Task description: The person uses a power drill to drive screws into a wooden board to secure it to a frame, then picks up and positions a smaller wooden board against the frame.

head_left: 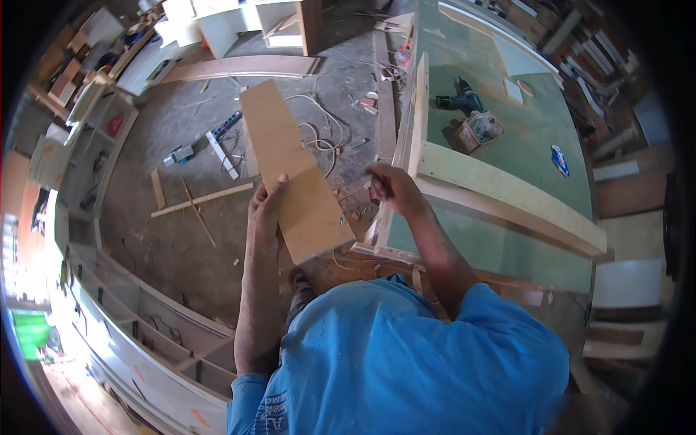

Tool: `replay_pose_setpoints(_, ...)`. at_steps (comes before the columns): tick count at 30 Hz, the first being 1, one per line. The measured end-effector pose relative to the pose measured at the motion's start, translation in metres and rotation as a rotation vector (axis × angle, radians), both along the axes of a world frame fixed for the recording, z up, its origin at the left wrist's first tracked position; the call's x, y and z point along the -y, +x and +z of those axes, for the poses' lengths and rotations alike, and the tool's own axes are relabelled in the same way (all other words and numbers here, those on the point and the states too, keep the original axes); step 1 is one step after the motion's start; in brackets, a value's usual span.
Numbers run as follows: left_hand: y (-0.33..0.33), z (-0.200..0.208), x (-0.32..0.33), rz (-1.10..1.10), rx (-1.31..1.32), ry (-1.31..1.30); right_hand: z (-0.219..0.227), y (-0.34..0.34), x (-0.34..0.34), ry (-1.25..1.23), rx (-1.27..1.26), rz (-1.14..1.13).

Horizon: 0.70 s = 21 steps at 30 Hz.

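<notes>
My left hand (270,199) grips a long light-brown wooden board (297,181) by its left edge, with the thumb on top and the other fingers hidden beneath. The board is held up over the floor, its long side running away from me. Small metal fittings show near its close end and on its upper part. To the right of the board and apart from it, my right hand (395,187) is raised beside the workbench corner with its fingers curled together. Whatever may be between those fingers is hidden.
On the green-topped workbench (493,210) at right lie a long pale plank (507,196), a cordless drill (458,100), a small box (480,130) and a blue packet (560,161). Wood strips (203,199), a power tool (179,154) and cables (326,138) litter the floor. An open-compartment cabinet frame (145,308) stands left.
</notes>
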<state>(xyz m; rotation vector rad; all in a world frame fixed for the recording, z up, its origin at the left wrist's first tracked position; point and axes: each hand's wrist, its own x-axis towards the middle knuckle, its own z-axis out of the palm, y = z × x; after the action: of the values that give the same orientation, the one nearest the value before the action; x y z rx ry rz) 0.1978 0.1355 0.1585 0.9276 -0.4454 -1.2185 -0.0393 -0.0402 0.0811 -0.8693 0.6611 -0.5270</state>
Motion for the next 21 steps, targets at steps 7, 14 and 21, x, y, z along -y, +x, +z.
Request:
replay_pose_setpoints(7,0.096,-0.003,0.082,0.053,0.058,-0.030,-0.002,0.058,-0.094,0.072,0.094,0.028)
replay_pose_setpoints(14,0.096,-0.029,0.182,-0.075,0.013,-0.072,0.057,0.137,-0.078,0.039,0.255,-0.206)
replay_pose_setpoints(21,0.045,-0.034,0.290,-0.289,-0.032,-0.033,0.060,0.142,-0.002,0.056,0.063,-0.721)
